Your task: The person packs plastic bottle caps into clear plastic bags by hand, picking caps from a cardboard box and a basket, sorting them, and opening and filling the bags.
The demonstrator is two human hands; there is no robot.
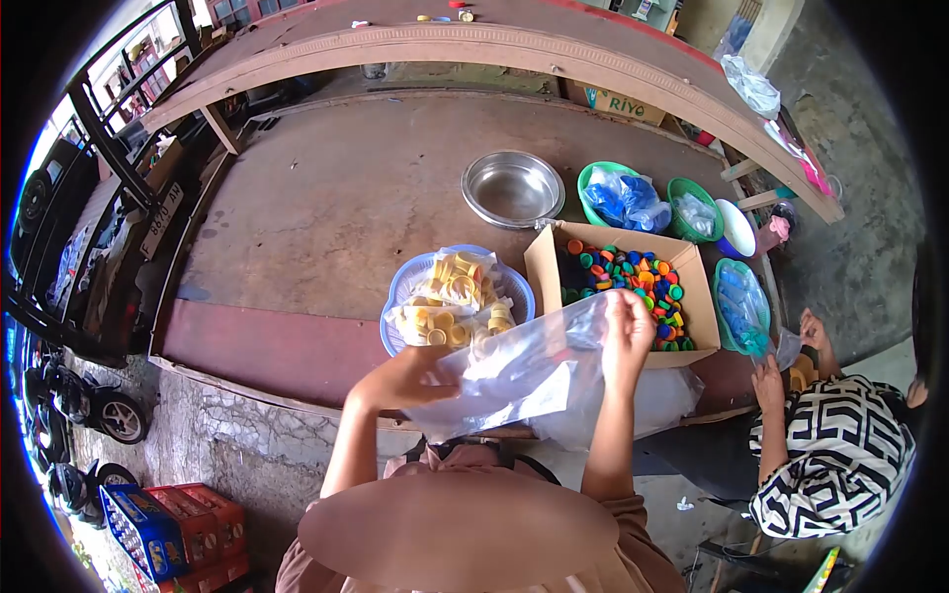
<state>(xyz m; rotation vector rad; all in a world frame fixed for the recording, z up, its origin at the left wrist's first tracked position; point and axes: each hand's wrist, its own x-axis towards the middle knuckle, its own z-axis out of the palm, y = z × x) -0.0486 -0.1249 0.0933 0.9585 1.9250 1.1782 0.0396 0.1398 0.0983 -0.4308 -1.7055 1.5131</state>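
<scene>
A clear plastic bag is stretched between my two hands, above the table's front edge. My right hand pinches its upper right end. At its left end, my left hand has its fingers against or inside the plastic, partly hidden by it. Just beyond the bag, a blue basket holds packs of yellow rings. To its right, a cardboard box contains many multicoloured caps. More clear plastic lies below the box, near my right forearm.
A metal basin stands behind the box. Green baskets with bagged items and a white-blue bowl are at the right. Another person sits at the right, handling a small bag. A raised wooden shelf crosses the back; crates stand lower left.
</scene>
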